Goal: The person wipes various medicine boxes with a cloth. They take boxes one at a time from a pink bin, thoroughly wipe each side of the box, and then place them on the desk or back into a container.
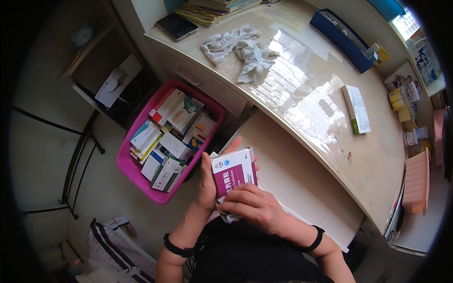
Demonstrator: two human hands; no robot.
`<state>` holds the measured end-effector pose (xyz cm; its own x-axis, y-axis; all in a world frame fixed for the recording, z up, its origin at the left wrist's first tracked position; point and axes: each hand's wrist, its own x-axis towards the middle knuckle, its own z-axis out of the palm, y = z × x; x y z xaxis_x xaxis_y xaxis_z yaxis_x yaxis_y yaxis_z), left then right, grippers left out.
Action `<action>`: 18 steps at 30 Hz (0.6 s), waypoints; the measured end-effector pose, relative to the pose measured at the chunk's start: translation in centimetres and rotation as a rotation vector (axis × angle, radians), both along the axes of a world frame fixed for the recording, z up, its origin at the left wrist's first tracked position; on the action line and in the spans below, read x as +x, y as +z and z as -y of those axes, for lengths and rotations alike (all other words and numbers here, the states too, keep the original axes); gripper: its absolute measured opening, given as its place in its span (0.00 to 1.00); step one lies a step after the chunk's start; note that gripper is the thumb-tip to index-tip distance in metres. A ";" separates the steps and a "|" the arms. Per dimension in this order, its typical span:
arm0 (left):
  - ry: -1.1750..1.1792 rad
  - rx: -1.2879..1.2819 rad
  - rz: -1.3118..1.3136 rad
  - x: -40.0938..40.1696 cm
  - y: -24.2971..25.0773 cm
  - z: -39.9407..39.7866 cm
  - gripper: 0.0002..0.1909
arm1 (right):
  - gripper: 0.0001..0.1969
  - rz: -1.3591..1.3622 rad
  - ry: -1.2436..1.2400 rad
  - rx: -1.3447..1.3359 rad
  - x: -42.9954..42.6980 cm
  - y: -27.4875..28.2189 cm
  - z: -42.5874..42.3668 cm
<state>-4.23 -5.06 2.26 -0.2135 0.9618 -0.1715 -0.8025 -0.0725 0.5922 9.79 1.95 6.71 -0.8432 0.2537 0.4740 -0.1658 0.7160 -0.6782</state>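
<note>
My left hand (208, 180) holds a white and purple cardboard medicine box (230, 169) from its left side and from beneath, fingertips showing past its right edge. Over the box's lower end lies my right hand (251, 207), its fingers closed on a crumpled pale cloth or tissue (228, 212). Left of both hands stands a pink plastic basket (124, 155) filled with several medicine boxes, among them a green and white one (170, 175). On the desk at the right lies a long white box with a green end (357, 109).
Two crumpled grey-white cloths (254, 58) lie on the desk (368, 166), near a black device (177, 26) and stacked books (216, 10). A dark blue case (339, 39) stands at the back. Before me a pull-out board (300, 159) sits below the desktop.
</note>
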 end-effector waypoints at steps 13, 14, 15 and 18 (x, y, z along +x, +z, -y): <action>0.051 -0.022 -0.013 -1.9 -0.8 1.5 0.50 | 0.17 0.069 -0.112 -0.034 -0.2 -0.1 -2.2; 0.078 -0.008 0.016 -2.3 -1.1 1.6 0.50 | 0.18 0.132 -0.060 -0.060 0.4 -0.9 -1.5; 0.110 0.004 0.042 -2.6 -1.4 1.8 0.49 | 0.18 0.190 0.008 -0.123 0.7 -1.0 -0.9; 0.185 -0.024 0.073 -2.8 -2.2 2.5 0.49 | 0.19 0.228 -0.041 -0.297 1.2 -1.5 -0.6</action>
<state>-7.03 -7.61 0.10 -0.3727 0.9026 -0.2155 -0.8178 -0.2097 0.5359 10.98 2.58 5.25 -0.9047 0.3880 0.1761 0.0381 0.4853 -0.8735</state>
